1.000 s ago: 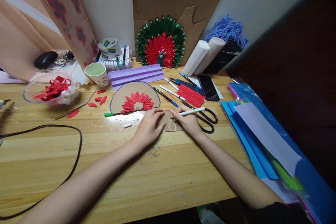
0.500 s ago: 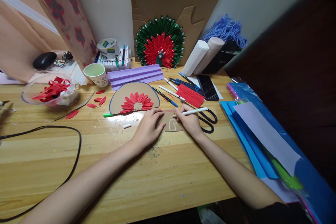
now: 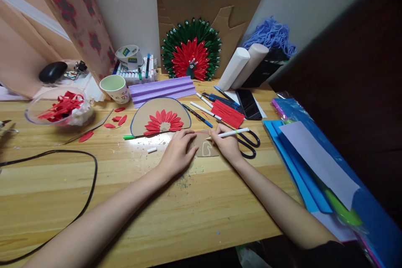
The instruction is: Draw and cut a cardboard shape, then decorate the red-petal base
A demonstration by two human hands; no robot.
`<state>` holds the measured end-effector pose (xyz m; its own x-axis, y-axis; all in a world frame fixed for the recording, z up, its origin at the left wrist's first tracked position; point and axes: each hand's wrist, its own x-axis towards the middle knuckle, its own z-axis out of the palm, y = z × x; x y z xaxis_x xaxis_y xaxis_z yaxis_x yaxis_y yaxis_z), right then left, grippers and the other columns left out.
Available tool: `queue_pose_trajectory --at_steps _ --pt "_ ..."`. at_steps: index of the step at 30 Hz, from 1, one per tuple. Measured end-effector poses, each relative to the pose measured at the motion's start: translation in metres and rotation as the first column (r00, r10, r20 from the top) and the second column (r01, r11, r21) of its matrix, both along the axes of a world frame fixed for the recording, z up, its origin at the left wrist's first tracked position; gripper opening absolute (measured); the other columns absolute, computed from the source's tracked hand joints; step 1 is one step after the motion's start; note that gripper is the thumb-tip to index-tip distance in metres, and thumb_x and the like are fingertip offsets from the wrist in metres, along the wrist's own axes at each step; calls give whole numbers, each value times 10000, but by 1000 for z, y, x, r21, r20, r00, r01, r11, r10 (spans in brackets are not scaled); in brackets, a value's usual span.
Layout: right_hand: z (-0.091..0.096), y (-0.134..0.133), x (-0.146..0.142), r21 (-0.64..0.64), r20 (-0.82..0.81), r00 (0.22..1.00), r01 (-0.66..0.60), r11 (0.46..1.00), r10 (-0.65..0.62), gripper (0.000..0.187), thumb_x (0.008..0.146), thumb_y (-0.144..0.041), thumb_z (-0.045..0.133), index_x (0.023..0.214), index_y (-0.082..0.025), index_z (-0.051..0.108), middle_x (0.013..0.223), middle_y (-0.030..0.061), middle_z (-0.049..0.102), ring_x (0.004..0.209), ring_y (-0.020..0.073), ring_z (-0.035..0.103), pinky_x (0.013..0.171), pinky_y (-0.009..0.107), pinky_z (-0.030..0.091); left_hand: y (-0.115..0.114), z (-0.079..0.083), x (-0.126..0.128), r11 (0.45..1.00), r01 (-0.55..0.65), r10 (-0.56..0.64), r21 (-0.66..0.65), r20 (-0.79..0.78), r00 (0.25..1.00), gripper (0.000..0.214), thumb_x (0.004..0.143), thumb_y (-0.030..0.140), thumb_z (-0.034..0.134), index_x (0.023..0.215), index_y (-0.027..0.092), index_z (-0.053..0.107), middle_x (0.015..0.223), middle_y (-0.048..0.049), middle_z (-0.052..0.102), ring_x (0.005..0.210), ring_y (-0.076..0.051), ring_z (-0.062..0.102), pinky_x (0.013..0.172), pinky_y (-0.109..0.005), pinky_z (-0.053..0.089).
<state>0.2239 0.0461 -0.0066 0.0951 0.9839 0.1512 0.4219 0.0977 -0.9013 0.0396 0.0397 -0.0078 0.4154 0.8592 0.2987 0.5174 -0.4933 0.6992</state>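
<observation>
A small brown cardboard piece (image 3: 201, 150) lies on the table with a pale curved outline drawn on it. My left hand (image 3: 177, 149) rests flat on its left side, fingers stretched and thumb apart. In my right hand (image 3: 225, 142) is a white marker (image 3: 234, 132), pinched with its tip at the cardboard. Black-handled scissors (image 3: 251, 148) lie just right of that hand, their blades partly hidden. Behind my left hand sits a cardboard half-disc (image 3: 141, 115) edged in blue, with red paper petals (image 3: 165, 118) fanned on it. A green marker cap (image 3: 129, 137) touches its left corner.
A paper cup (image 3: 115, 88), purple crepe paper (image 3: 161, 91) and a red crepe strip (image 3: 228, 113) lie farther back. At the left are a plastic bowl (image 3: 29, 116) and a black cable (image 3: 94, 176). Blue sheets (image 3: 293, 163) stack along the right edge.
Almost nothing differs. Both hands and the marker stay at the same spot on the cardboard; the view has shifted very slightly.
</observation>
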Motion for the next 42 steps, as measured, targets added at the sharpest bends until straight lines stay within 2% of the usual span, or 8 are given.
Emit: queue_pose_trajectory --at_steps 10,22,36,42 --pt "-1 2 3 -7 18 1000 11 1000 -11 315 726 -185 530 499 -220 315 455 -59 365 456 101 357 487 243 304 -2 1 1 999 -4 7 43 -79 997 307 830 189 566 1136 169 551 1131 -114 585 1086 -248 518 932 -443 442" --pt "4 4 9 -53 32 997 -66 996 67 300 661 -154 504 466 -219 286 428 -63 327 441 90 322 453 238 247 -2 3 1 999 -6 10 42 -100 995 316 838 196 559 1151 159 556 1130 -110 589 1071 -237 516 929 -424 444" --pt "1 5 16 -78 19 991 -127 989 129 296 667 -155 523 460 -215 319 418 -66 356 430 89 353 446 230 274 -1 3 0 999 7 -4 46 -74 997 316 836 192 568 1150 154 564 1120 -108 603 1065 -225 520 931 -415 444" --pt "2 4 12 -60 3 993 -115 992 115 325 730 -199 559 466 -207 370 412 -52 424 420 93 405 457 229 326 0 3 0 999 16 -13 45 -61 998 307 837 191 565 1143 167 565 1121 -100 605 1052 -225 523 919 -421 449"
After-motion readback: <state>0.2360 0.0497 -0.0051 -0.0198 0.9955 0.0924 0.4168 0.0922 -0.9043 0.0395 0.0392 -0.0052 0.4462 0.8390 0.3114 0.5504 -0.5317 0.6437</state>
